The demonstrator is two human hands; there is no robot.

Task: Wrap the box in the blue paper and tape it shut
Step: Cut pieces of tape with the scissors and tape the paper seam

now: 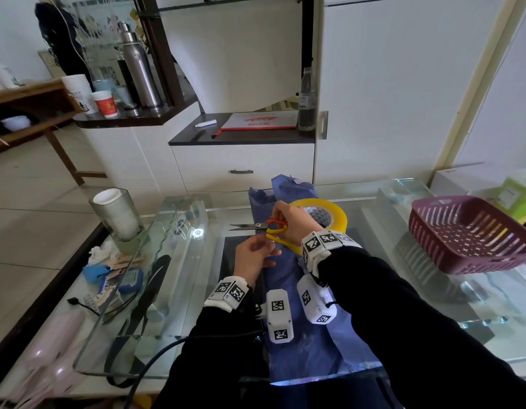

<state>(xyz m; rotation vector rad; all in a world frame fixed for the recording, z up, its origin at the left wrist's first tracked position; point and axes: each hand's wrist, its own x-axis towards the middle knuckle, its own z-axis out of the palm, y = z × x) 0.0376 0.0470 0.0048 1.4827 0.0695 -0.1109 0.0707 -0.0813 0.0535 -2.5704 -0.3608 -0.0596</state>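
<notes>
A: Scissors (250, 226)?
B: Right hand (288, 219) grips the handles; blades point left, just beyond the left hand (252, 258), whose pinch is unclear.
A: Blue paper (288, 278)?
B: Beneath both hands, long axis running away; box hidden.

Yellow tape (340, 216), blue paper (286, 188), orange-handled scissors (256, 226), purple basket (450, 262).

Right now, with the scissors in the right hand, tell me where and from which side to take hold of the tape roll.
Probably grip the tape roll at its right rim, coming from the right: thumb into the open core, which faces up towards the camera, fingers on the outer band. The right hand with the scissors covers its left edge, blocking that side.
</notes>
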